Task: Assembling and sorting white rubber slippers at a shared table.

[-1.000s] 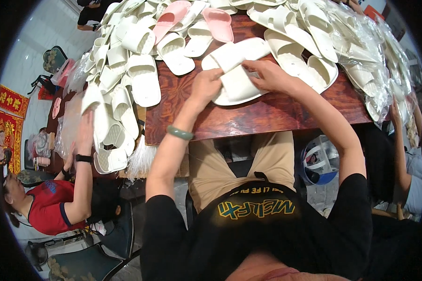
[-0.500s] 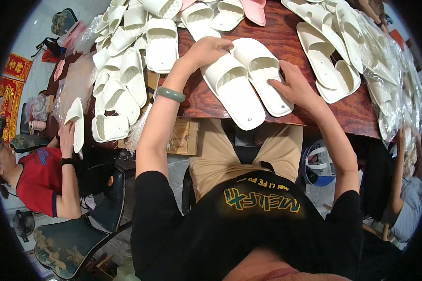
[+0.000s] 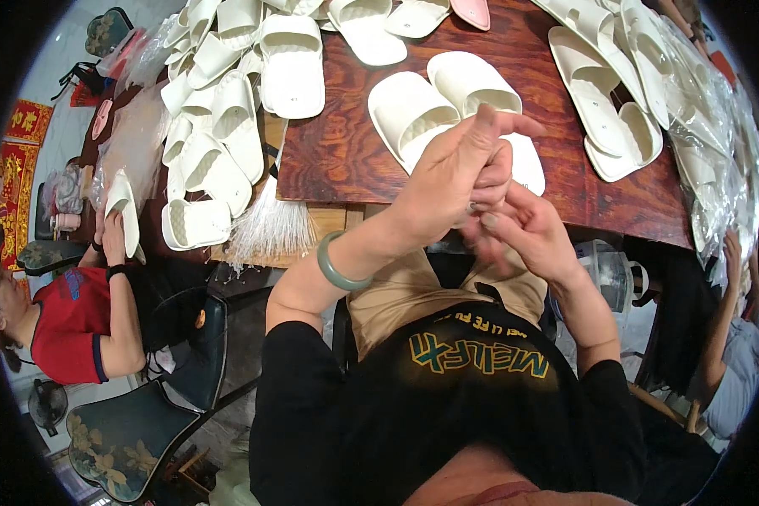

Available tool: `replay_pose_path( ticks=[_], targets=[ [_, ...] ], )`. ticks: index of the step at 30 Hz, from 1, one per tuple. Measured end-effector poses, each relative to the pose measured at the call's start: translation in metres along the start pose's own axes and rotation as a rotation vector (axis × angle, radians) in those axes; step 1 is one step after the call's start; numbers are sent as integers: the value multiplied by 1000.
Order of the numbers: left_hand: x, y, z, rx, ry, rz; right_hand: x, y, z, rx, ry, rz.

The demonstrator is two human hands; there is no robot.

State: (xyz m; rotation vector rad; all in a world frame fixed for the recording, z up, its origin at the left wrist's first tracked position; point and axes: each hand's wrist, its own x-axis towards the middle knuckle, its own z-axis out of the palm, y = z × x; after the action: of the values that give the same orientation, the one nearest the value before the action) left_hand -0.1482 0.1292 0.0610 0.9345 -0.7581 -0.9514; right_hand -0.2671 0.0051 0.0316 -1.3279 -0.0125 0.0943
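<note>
A pair of white slippers (image 3: 409, 105) lies side by side at the front edge of the table, apart from my fingers. My left hand (image 3: 468, 164), with a green bangle on its wrist, is raised in front of them and covers part of both. Its thumb and one finger stick out while the others curl in. Just below, my right hand (image 3: 527, 232) meets those curled fingers, its own fingertips bunched and partly blurred. Whether anything small is between the hands cannot be made out.
Reddish-brown wooden table (image 3: 337, 160). White slippers (image 3: 219, 126) are heaped at left, more slippers (image 3: 599, 93) at right beside clear plastic bags (image 3: 700, 152). White strings (image 3: 270, 223) hang near the table's left corner. A person in red (image 3: 80, 325) handles a slipper; another person (image 3: 738, 371) sits at right.
Both hands have let go of the slipper pair and come together closer to my body. The slippers stay on the table. At left, the person in red now has both hands at the slipper.
</note>
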Motion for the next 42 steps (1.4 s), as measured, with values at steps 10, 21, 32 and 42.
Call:
replay_pose_path(
  ticks=[10,21,32,42],
  targets=[
    [19,-7,-59,207,173,143,-25,10,-13,-984,417,-180],
    [92,-15,-198,999,667,131,3,19,-10,-1229,544,-293],
    [78,-13,-192,1437,658,82,18,24,-15,-1275,832,-180],
    [56,11,-189,1252,644,-324,85,40,20,-1338,729,-301]
  ],
)
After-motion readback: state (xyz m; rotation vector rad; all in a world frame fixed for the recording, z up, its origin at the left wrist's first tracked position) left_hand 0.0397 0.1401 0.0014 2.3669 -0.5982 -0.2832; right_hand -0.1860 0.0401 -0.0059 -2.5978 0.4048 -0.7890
